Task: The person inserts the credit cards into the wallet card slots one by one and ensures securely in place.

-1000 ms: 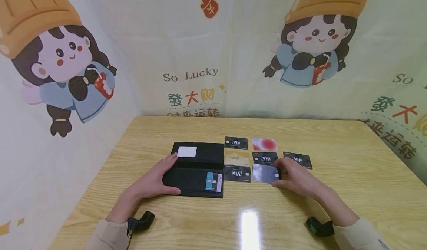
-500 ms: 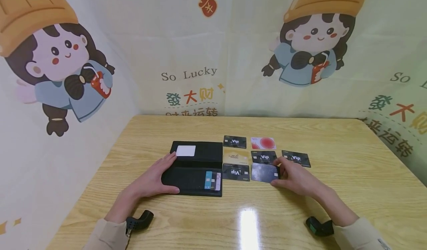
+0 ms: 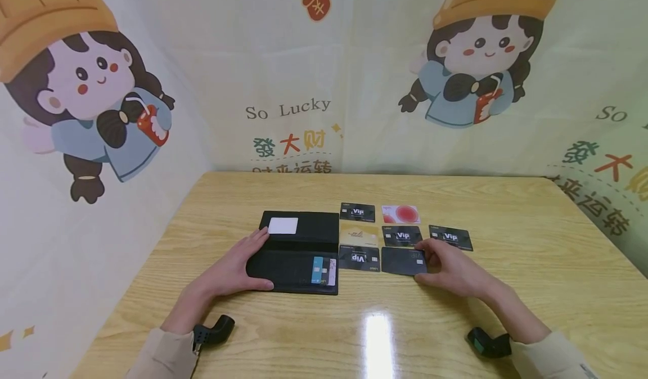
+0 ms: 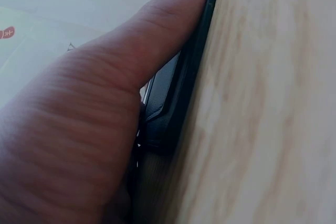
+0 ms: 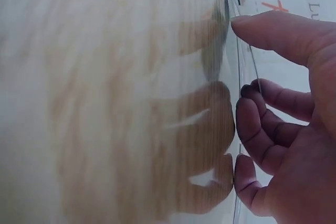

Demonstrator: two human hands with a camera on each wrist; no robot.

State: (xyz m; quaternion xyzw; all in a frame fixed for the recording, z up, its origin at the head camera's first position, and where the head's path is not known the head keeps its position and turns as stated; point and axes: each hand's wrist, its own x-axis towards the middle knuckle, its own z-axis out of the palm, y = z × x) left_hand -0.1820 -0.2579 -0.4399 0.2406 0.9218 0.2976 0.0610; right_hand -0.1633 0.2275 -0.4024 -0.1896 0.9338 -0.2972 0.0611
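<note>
A black wallet (image 3: 283,265) lies spread out on the wooden table, with several cards (image 3: 316,271) showing in its lower right pocket and a white patch (image 3: 283,225) on its upper flap. My left hand (image 3: 228,269) rests on its left side, thumb along the near edge and fingers extended towards the upper flap. In the left wrist view the thumb presses the wallet edge (image 4: 168,103). My right hand (image 3: 453,267) pinches the right end of a dark grey card (image 3: 397,261) between thumb and forefinger. In the right wrist view that card appears edge-on, slightly tilted.
Right of the wallet lie black VIP cards (image 3: 358,212), a gold card (image 3: 358,234) and a white-and-red card (image 3: 405,214). Another black VIP card (image 3: 451,237) lies just beyond the right hand. A patterned cloth (image 3: 283,64) hangs behind the table.
The grey card's bright sheen has faded to a darker, matte look. Both hands keep their places; the whole head view shifts slightly.
</note>
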